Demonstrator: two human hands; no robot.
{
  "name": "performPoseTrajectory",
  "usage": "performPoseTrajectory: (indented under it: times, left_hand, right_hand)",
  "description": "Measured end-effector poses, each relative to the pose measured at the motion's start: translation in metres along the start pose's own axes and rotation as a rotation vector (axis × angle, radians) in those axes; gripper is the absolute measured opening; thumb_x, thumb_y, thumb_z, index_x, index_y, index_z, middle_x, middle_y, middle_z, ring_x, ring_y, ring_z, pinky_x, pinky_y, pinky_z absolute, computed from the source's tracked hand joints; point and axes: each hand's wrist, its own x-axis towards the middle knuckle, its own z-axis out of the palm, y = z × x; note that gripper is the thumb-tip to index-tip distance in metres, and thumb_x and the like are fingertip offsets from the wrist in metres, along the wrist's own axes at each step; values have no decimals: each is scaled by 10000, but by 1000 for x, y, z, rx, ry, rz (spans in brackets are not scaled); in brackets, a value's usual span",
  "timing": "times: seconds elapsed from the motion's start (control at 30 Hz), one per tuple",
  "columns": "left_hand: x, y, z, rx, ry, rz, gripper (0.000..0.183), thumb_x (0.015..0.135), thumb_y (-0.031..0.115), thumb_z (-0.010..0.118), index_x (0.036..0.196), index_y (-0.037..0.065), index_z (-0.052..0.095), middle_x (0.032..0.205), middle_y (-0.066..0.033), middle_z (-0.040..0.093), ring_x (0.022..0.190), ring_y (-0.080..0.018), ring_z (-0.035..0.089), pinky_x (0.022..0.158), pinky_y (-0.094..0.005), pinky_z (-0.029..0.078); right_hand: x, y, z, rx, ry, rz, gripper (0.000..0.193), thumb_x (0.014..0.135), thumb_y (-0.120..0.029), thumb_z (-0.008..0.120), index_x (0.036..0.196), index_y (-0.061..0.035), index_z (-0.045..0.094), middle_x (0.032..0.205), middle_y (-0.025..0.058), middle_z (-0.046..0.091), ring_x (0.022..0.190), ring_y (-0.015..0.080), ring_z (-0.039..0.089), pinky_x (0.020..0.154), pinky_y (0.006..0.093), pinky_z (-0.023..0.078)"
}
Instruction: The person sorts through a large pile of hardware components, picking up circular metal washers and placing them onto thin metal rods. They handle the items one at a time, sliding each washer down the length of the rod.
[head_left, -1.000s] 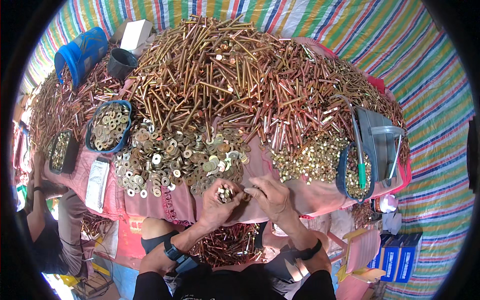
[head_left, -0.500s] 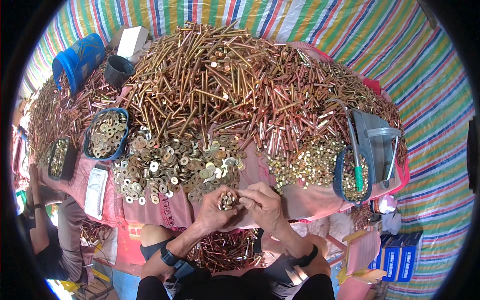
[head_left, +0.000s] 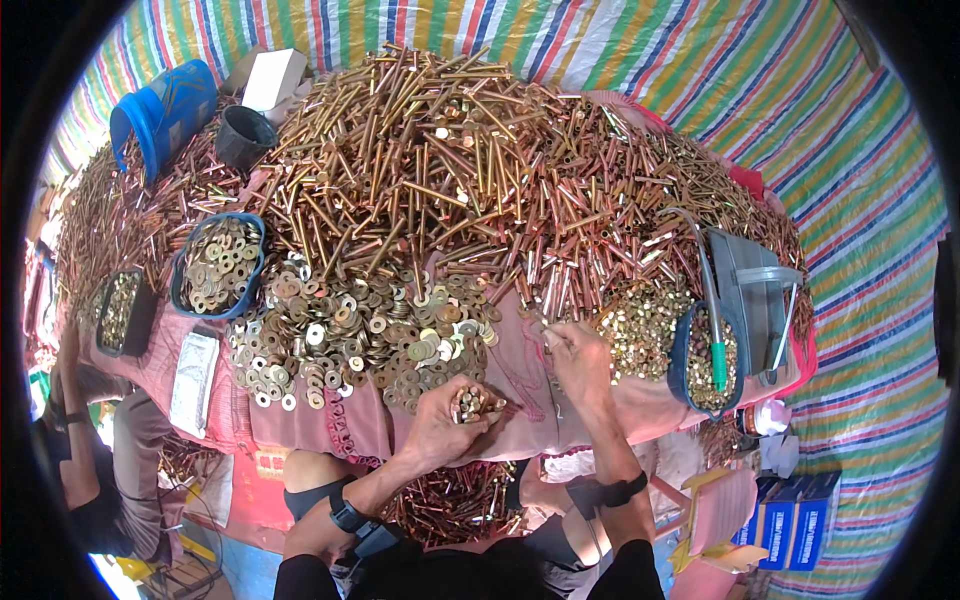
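Observation:
Over the table's near edge, my left hand [head_left: 440, 420] is closed round a bunch of small brass-coloured fasteners [head_left: 470, 404]. Only their stubby ends show, so I cannot tell whether they are bolts or loose nuts. Further up and to the right, my right hand [head_left: 582, 362] reaches out with thumb and fingers pinched, just below the long bolts [head_left: 560, 270]. Whatever it pinches, if anything, is too small to make out. Left of the hands lies a heap of flat washers [head_left: 370, 330]. A pile of small brass-coloured nuts [head_left: 640, 325] is to the right of my right hand.
A blue tub of washers [head_left: 178, 285] and a dark tray [head_left: 140, 330] stand left; a blue-rimmed tub of nuts [head_left: 680, 375] and grey container [head_left: 745, 290] stand right. Behind them lie a blue bucket [head_left: 170, 120] and black pot [head_left: 243, 140]. Another person's arm [head_left: 75, 400] is at far left.
My right hand has left my left hand and moved up and right toward the bolts and nuts. The left hand has shifted slightly right, still closed round its bunch.

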Motion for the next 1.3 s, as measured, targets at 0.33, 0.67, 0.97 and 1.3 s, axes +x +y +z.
performPoseTrajectory:
  times: [0.33,0.67,0.97,1.3]
  left_hand:
    - [-1,10,-3,-32,-37,-15,227,879,-43,722,1098,-4,676,968,-59,739,896,-88,661,803,-272,555]
    - [-1,13,-1,-18,-15,36,228,860,-24,748,1076,2,678,964,-48,739,881,-77,653,775,-265,555]
    - [0,15,-2,70,-6,57,212,867,5,761,1065,-1,686,949,-55,739,865,-82,655,774,-276,557]
    - [-1,7,-1,10,4,61,222,860,8,777,1065,6,693,956,-60,739,875,-87,655,769,-282,559]
  right_hand:
    - [15,9,11,-390,-231,6,192,889,-140,750,1064,-80,803,884,202,733,810,361,721,739,461,568]
    - [26,13,19,-517,-282,-46,208,897,-99,692,1065,-115,813,906,218,730,801,364,735,709,473,571]
    - [24,7,12,-545,-349,-67,254,885,-69,669,1090,-106,813,923,233,716,817,373,735,720,479,573]
    - [23,5,13,-477,-261,-110,170,896,-34,586,904,-7,754,876,282,701,800,426,724,702,508,557]
